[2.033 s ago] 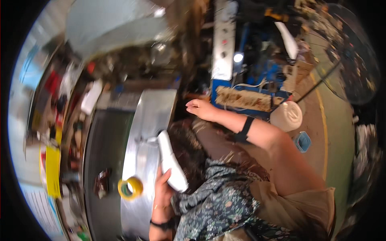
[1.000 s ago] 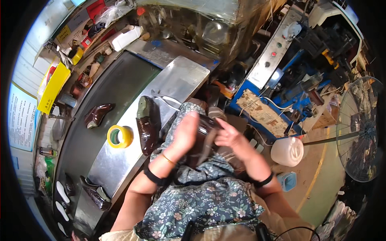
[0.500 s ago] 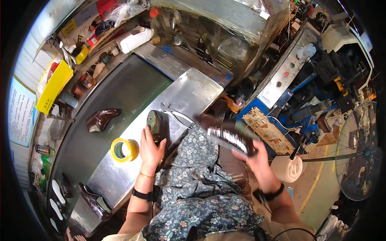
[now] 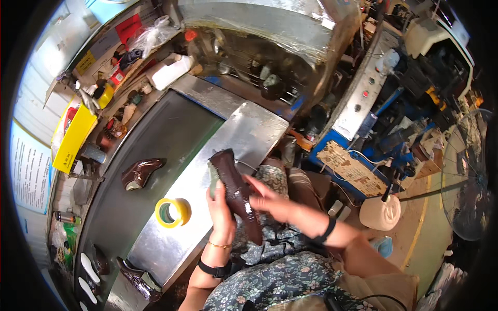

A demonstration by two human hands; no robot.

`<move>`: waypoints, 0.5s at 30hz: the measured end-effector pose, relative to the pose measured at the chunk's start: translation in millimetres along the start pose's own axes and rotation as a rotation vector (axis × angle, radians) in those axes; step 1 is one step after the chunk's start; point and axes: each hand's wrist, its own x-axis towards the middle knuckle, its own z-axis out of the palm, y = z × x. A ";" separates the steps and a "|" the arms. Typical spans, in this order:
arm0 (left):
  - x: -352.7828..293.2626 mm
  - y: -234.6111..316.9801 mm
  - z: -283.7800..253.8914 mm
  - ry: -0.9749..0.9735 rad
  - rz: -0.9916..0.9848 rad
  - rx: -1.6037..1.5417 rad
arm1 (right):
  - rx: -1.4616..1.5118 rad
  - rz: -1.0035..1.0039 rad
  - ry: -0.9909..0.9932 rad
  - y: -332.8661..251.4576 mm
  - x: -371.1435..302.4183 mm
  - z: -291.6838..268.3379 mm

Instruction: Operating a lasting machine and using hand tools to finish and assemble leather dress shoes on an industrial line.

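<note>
A glossy dark brown shoe [image 4: 237,194] is held tilted over the bench's near edge, a pale green patch showing along its left side. My left hand [image 4: 222,215] grips it from the left, thumb raised against it. My right hand [image 4: 272,201] reaches across to the shoe's right side, its fingers stretched out and somewhat blurred; I see nothing else in it. A thin metal piece, apparently a pliers handle [image 4: 247,165], shows behind the shoe. Left of my left hand, a yellow tape roll [image 4: 182,211] lies on the metal bench top [image 4: 202,228].
Another brown shoe [image 4: 141,173] rests on the dark belt [image 4: 176,124]. A shoe [image 4: 139,280] and white sole-shaped pieces [image 4: 88,265] lie at lower left. A blue machine [image 4: 347,166], a white jug [image 4: 381,212] and a fan [image 4: 469,197] stand to the right.
My left hand has lifted the shoe off the bench. My right hand has come in from the right to this shoe; the blurred dark glossy object it held is no longer visible in it.
</note>
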 end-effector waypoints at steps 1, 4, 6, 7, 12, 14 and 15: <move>-11.3 -5.9 23.7 -0.039 0.017 0.041 | -0.032 -0.105 0.198 -1.8 -27.3 16.9; -40.7 -11.3 55.5 -0.523 -0.016 0.209 | 0.122 -0.138 0.405 -51.1 -87.9 -16.5; -55.3 -14.1 58.5 -0.778 0.205 0.622 | 0.004 -0.234 0.589 -89.7 -135.5 -39.7; -58.3 -13.5 57.9 -0.895 0.345 0.736 | -0.099 -0.272 0.670 -109.4 -162.0 -53.1; -63.1 -31.1 7.3 -0.816 0.075 0.697 | -1.108 -0.507 1.331 -213.6 -274.5 -158.8; -55.9 -36.1 -19.6 -0.782 0.056 0.708 | -1.313 -0.358 1.588 -254.8 -310.4 -190.9; -55.4 -34.2 -30.1 -0.725 0.054 0.774 | -1.379 -0.301 1.717 -273.3 -321.3 -200.1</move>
